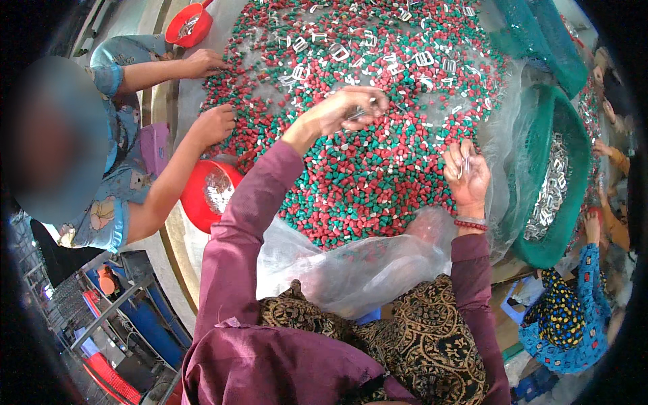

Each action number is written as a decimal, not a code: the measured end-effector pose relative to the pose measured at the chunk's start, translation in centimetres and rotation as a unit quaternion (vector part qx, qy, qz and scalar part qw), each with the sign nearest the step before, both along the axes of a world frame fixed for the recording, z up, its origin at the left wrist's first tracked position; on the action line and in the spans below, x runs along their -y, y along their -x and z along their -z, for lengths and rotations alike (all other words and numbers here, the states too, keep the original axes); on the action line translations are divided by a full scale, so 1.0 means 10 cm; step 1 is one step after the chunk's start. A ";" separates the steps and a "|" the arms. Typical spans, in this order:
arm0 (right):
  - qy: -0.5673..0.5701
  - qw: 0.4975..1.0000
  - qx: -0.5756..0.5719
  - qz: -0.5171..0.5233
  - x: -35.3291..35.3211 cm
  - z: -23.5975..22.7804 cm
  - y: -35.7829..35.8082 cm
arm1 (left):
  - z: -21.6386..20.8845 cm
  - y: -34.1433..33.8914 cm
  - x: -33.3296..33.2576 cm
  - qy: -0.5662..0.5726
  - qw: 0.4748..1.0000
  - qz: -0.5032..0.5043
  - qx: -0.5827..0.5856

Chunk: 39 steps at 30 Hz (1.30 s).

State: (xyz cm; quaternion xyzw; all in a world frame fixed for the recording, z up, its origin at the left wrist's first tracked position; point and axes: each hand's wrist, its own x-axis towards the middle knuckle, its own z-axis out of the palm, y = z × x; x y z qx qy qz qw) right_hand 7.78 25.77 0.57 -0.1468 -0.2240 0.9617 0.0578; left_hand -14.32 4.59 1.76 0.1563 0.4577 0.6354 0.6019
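My left hand point(352, 110) is above the middle of a heap of small red and green cone-shaped pieces point(358, 182). Its fingers are curled round a small silvery piece point(358, 115), blurred by motion. To the right, my right hand point(467, 172) is turned palm up at the heap's edge, fingers bent in. A thin pale metal piece point(463, 166) shows between them. Among the cones farther off lie several silvery buckles point(339, 51), some frame-shaped with a middle bar. Small white bits are scattered through the heap.
Translucent mesh sheeting point(324, 273) lies under the heap and over my lap. A green basket point(523, 233) on the right holds silvery buckles. Red scoops point(196, 209) with metal pieces stand left, beside a co-worker's hands point(216, 125). Another person point(567, 331) sits at right.
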 end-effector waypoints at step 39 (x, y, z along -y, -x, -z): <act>-0.432 0.845 0.313 -0.025 0.15 0.58 0.31 | 0.89 -0.32 -0.25 0.229 0.964 0.086 0.100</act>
